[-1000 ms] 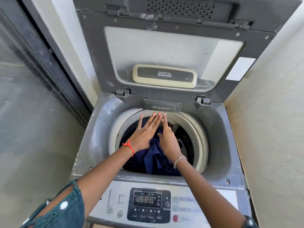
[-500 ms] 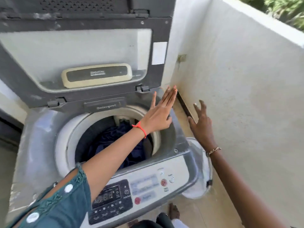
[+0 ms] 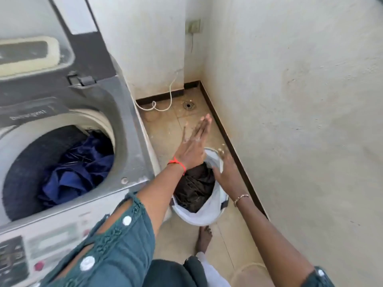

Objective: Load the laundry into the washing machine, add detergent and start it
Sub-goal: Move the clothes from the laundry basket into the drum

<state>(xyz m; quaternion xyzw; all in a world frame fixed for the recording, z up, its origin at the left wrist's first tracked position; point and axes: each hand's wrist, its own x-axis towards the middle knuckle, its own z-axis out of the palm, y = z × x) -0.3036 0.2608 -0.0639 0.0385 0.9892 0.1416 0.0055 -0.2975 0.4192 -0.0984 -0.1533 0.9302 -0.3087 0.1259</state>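
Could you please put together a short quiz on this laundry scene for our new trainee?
1. True or false: the lid of the washing machine is closed.
2. The laundry inside the machine is: A red, B blue, C white.
3. What lies in the white basket on the floor?

Key: 1 false, it stands open. 2 B. 3 dark clothes.

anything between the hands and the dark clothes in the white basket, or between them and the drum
Nothing visible. The left hand and right hand hover over the dark clothes in the open white basket; the grey washing machine's drum is uncovered.
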